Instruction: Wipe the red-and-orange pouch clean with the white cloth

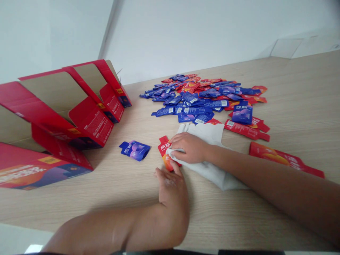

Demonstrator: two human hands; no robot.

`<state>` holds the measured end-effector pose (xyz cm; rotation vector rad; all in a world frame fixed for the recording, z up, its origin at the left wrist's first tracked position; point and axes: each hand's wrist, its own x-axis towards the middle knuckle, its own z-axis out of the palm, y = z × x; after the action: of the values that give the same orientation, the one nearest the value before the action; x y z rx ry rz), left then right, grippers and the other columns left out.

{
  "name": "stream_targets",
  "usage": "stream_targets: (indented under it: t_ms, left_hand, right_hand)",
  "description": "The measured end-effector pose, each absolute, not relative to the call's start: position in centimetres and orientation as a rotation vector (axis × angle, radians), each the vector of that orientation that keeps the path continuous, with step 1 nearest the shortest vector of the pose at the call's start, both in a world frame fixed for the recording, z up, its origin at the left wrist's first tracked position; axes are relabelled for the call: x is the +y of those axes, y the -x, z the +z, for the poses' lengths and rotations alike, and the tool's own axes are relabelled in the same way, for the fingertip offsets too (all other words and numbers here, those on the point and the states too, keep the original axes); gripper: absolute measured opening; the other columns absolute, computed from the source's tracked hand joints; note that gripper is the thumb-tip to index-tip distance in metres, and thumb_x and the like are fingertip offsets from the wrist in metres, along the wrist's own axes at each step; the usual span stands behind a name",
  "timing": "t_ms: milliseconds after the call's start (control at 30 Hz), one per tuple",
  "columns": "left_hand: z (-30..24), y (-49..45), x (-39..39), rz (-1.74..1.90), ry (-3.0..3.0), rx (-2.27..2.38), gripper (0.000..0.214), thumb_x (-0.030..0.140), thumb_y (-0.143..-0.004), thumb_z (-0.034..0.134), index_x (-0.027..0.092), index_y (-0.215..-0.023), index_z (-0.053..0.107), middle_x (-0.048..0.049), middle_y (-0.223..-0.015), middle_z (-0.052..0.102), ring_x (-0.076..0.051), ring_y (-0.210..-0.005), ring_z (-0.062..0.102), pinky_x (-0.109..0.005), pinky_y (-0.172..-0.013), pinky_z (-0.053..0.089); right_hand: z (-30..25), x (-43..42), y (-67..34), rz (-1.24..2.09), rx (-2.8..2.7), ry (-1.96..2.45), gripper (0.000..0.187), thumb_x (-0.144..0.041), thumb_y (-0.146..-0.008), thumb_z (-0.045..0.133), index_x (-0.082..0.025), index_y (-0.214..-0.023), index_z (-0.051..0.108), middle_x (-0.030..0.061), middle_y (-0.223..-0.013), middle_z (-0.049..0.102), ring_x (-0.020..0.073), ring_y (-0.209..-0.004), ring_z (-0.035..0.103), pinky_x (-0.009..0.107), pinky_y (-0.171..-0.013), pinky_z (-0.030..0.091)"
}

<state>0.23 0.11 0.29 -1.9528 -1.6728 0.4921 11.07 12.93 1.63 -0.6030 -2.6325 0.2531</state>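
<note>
A small red spouted pouch [165, 146] with an orange picture and white lettering lies flat on the table. My left hand [171, 182] holds its lower edge, thumb pressed on the corner and the other fingers bent beside it. Bunched in my right hand [190, 147] is a white cloth [212, 136], pressed onto the pouch's right side and covering part of it. The rest of the cloth spreads over the table under my right wrist. To the left, apart from both hands, lies one blue pouch [135, 150], face up.
A heap of blue and red pouches [191, 99] spreads along the back of the table [300, 106]. Another red pouch [284, 159] lies beyond my right forearm. Several open red cartons [87, 120] stand on their sides at the left. A white wall [212, 32] rises behind.
</note>
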Motion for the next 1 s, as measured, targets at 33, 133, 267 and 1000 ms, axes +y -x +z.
stream_targets:
  t_ms: [33,133,267,1000]
  left_hand:
    - [0.26,-0.20,0.09,0.473,1.960,-1.681,0.049,-0.001,-0.082,0.029,-0.001,-0.125,0.053,-0.0237,-0.097,0.072,-0.023,-0.090,0.070,-0.043,-0.094,0.048]
    - [0.25,-0.14,0.15,0.459,1.950,-1.705,0.049,-0.001,-0.081,0.030,0.001,-0.124,0.054,-0.0219,-0.095,0.072,-0.023,-0.089,0.069,-0.043,-0.093,0.047]
    - [0.34,-0.15,0.32,0.466,1.969,-1.738,0.049,-0.001,-0.082,0.028,-0.001,-0.124,0.054,-0.0228,-0.095,0.072,-0.023,-0.088,0.070,-0.044,-0.093,0.048]
    - [-0.25,-0.07,0.25,0.297,2.002,-1.823,0.050,0.000,-0.081,0.029,0.003,-0.124,0.054,-0.0224,-0.101,0.072,-0.025,-0.094,0.068,-0.050,-0.097,0.045]
  right_hand:
    - [1.60,12.97,-11.08,0.255,-2.632,0.610,0.022,-0.023,-0.087,0.049,-0.014,-0.077,0.065,0.0082,-0.088,0.068,0.0198,-0.093,0.059,0.033,-0.084,0.041]
    - [1.55,13.09,-11.11,0.252,-2.618,0.643,0.022,-0.024,-0.088,0.048,-0.014,-0.080,0.066,0.0081,-0.090,0.068,0.0195,-0.093,0.059,0.033,-0.084,0.040]
    - [1.59,13.24,-11.17,0.239,-2.609,0.699,0.023,-0.025,-0.088,0.048,-0.014,-0.080,0.067,0.0084,-0.087,0.068,0.0194,-0.089,0.060,0.033,-0.083,0.041]
    - [1.66,12.91,-11.19,0.334,-2.603,0.481,0.021,-0.024,-0.091,0.046,-0.015,-0.086,0.065,0.0082,-0.097,0.069,0.0201,-0.098,0.059,0.036,-0.089,0.040]
